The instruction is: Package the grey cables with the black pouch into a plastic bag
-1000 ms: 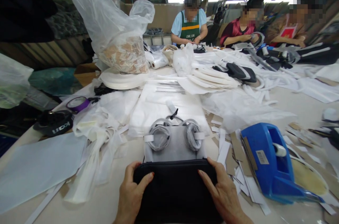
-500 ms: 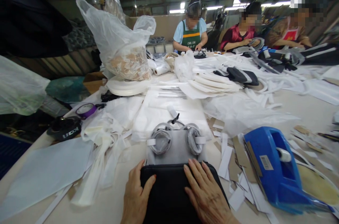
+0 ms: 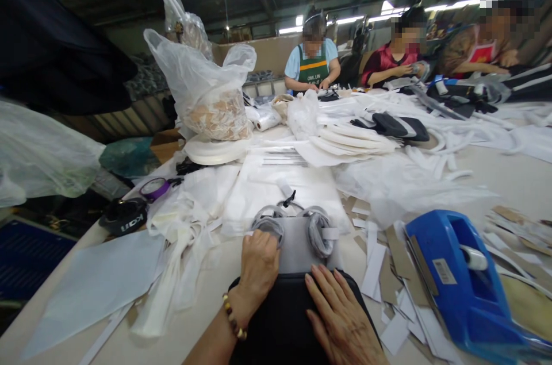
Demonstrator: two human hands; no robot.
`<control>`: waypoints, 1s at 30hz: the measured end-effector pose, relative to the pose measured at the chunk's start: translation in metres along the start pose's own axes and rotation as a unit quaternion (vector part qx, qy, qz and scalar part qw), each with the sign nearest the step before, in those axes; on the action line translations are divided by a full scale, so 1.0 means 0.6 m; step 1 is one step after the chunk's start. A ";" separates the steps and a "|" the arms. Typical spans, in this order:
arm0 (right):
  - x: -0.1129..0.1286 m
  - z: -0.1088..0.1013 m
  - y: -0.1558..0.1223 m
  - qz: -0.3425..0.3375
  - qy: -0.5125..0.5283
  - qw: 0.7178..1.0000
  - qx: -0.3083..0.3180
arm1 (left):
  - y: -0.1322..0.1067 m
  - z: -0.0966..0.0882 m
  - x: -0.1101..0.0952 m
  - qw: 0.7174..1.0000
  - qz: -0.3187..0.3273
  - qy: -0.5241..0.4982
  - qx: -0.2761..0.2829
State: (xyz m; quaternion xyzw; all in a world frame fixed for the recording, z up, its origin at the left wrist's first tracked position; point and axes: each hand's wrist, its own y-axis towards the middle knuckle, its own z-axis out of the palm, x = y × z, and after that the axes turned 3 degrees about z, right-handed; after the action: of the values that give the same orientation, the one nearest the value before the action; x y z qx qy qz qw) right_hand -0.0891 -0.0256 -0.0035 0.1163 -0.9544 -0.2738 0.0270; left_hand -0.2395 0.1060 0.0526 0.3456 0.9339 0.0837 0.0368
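A flat black case (image 3: pixel 276 325) with rounded corners lies in front of me. My right hand (image 3: pixel 340 313) rests flat on its right side, fingers stretched out. Beyond its far edge sits a grey panel (image 3: pixel 294 247) with two coiled grey straps, each held by a white band. My left hand (image 3: pixel 260 261), with a beaded bracelet at the wrist, has its fingers closed at the near edge of the left strap coil (image 3: pixel 268 222), partly covering it. The right strap coil (image 3: pixel 319 233) stays untouched. Between the coils a small black clip (image 3: pixel 288 199) sticks up.
At right stands a blue tape dispenser (image 3: pixel 461 279) beside scattered card strips (image 3: pixel 394 296). Clear plastic sheets (image 3: pixel 284 181) lie behind the case. A white sheet (image 3: pixel 103 284) and a purple tape roll (image 3: pixel 154 188) are left. Several co-workers sit across the table.
My left hand has left the case's left edge and moved forward to the left strap coil, its fingers now curled. My right hand stays on the case. The view has shifted slightly.
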 end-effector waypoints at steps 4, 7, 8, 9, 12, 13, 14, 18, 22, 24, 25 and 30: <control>-0.001 -0.002 0.001 0.007 0.018 1.000 -0.003 | -0.013 -0.007 0.015 0.991 0.114 -0.028 0.062; -0.001 -0.004 0.003 0.009 0.021 1.000 -0.006 | -0.018 -0.009 0.026 0.987 0.131 -0.021 0.091; -0.001 -0.005 0.004 0.008 0.019 1.000 -0.008 | -0.018 -0.009 0.028 0.986 0.133 -0.017 0.101; -0.001 -0.006 0.004 0.005 0.016 1.000 -0.008 | -0.019 -0.011 0.030 0.984 0.135 -0.013 0.111; 0.000 -0.006 0.006 -0.001 0.004 1.000 -0.012 | -0.024 -0.024 0.026 0.982 0.133 -0.006 0.132; 0.000 -0.006 0.006 -0.001 -0.001 1.000 -0.014 | -0.025 -0.031 0.021 0.983 0.125 0.000 0.133; 0.001 -0.006 0.006 -0.001 -0.007 1.000 -0.017 | -0.024 -0.040 0.014 0.985 0.113 0.002 0.130; 0.000 -0.001 0.004 -0.003 -0.016 0.999 -0.029 | 0.017 -0.065 -0.037 0.992 0.069 -0.037 0.097; -0.007 0.015 -0.001 -0.028 -0.030 0.998 -0.053 | 0.107 -0.038 -0.078 0.996 0.004 -0.051 0.070; -0.011 0.028 -0.004 -0.037 -0.033 0.996 -0.074 | 0.145 -0.014 -0.080 0.995 -0.023 -0.055 0.074; -0.012 0.034 -0.005 -0.039 -0.031 0.995 -0.084 | 0.159 -0.002 -0.079 0.995 -0.027 -0.060 0.077; -0.019 0.048 -0.007 -0.036 -0.021 0.993 -0.113 | 0.167 0.006 -0.078 0.993 -0.007 -0.090 0.074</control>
State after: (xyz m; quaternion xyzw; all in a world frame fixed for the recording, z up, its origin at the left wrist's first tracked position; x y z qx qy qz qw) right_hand -0.0807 -0.0114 -0.0300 0.1405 -0.9131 -0.3826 0.0099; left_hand -0.1398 0.1509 0.0677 0.3469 0.9328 -0.0176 0.0957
